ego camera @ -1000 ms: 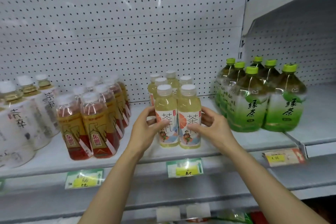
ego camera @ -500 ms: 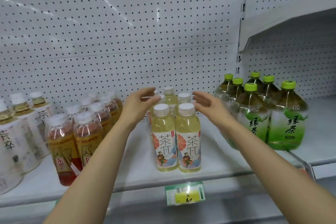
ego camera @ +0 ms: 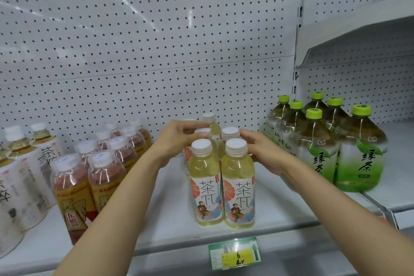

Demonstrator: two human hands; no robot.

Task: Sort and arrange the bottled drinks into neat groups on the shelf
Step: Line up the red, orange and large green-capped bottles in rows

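Several yellow tea bottles with white caps stand in two columns on the white shelf. The front pair stands free at the shelf edge. My left hand curls its fingers over the cap of the second-row left bottle. From the right, my right hand holds the second-row right bottle at its neck, fingertips hidden behind the front bottle. One more yellow bottle stands at the back.
Red-brown drink bottles are grouped left of my arms, with white-labelled tea bottles at the far left. Large green tea bottles stand on the right. A pegboard wall backs the shelf. A green price tag hangs below.
Both hands left the front pair, rose and reached back. They have now closed in on the second-row bottles, the left over a cap. The view has moved closer.
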